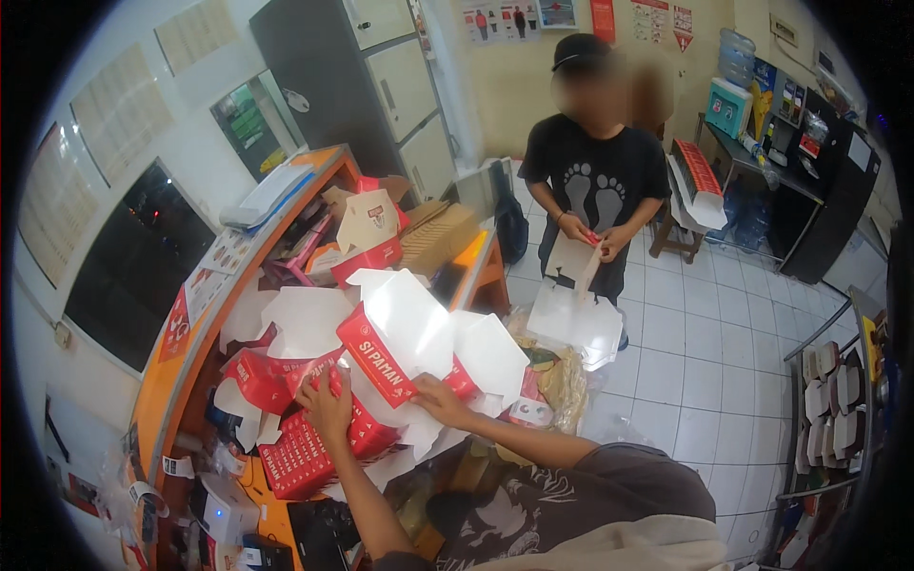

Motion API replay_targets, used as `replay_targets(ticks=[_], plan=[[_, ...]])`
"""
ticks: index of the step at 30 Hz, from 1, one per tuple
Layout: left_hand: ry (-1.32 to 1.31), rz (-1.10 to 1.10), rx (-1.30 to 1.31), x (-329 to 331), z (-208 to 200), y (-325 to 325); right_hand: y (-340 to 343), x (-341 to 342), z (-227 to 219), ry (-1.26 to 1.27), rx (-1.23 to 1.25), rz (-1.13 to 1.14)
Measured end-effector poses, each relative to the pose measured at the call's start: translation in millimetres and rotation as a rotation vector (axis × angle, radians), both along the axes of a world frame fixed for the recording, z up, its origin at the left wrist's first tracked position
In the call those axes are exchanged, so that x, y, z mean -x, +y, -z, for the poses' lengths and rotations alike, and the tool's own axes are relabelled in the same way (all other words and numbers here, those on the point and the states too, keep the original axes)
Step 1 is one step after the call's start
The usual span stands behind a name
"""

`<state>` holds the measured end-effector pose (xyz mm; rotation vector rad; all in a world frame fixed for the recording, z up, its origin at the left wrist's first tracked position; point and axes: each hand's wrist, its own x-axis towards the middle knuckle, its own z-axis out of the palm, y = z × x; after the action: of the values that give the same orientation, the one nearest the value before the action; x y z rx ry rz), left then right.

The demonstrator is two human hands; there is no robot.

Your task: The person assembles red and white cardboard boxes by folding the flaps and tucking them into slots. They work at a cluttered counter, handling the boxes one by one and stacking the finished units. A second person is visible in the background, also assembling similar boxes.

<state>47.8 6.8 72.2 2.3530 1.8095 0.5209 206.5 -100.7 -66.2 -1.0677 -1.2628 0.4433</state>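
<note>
A red and white folding food box (379,357) stands tilted in front of me with its white flaps spread up. My right hand (441,401) pinches this box at its lower right corner. Just left of it, my left hand (327,411) has its fingers bent over the red edge of a neighbouring food box (297,369); its fingertips are partly hidden. Below the left hand lies a stack of flat red cartons (298,459). More part-folded boxes with white flaps (490,354) crowd around both hands.
An orange counter (157,395) runs along the left, with papers (271,195) and a brown cardboard box (440,238) behind the cartons. Across from me, a person (595,181) folds another carton (576,271). A rack (828,409) of cartons stands at right.
</note>
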Motion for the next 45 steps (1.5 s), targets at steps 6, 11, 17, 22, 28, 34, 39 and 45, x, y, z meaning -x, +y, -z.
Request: replay_targets(ticks=[6, 11, 17, 22, 28, 34, 39, 45], plan=[[-0.262, 0.175, -0.049, 33.0, 19.5, 24.0, -2.1, -0.3, 1.3, 0.022, 0.036, 0.005], [-0.121, 0.247, -0.178, 32.2, 25.5, 13.4, -0.9, 1.3, 4.2, 0.014, 0.027, -0.008], [-0.017, 0.22, -0.172, 25.6, 22.3, 9.2, -1.1, 1.8, 8.2, -0.017, 0.028, -0.014], [0.028, 0.17, -0.105, 20.7, 15.0, 4.7, -1.0, -4.0, -2.9, 0.107, 0.033, -0.032], [0.034, 0.153, -0.12, 23.1, 17.6, 4.7, -19.5, -15.0, -35.5, 0.061, -0.03, 0.012], [0.04, 0.172, -0.45, 23.6, 18.3, 2.8, -46.1, -23.6, -69.6, 0.068, -0.017, 0.02], [0.029, 0.288, -0.407, 17.7, 15.5, 7.9, -45.0, -21.4, -30.8, 0.261, 0.305, -0.058], [0.07, 0.238, -0.301, 21.4, 15.8, 2.8, -48.3, -8.3, -41.7, -0.025, 0.05, -0.012]])
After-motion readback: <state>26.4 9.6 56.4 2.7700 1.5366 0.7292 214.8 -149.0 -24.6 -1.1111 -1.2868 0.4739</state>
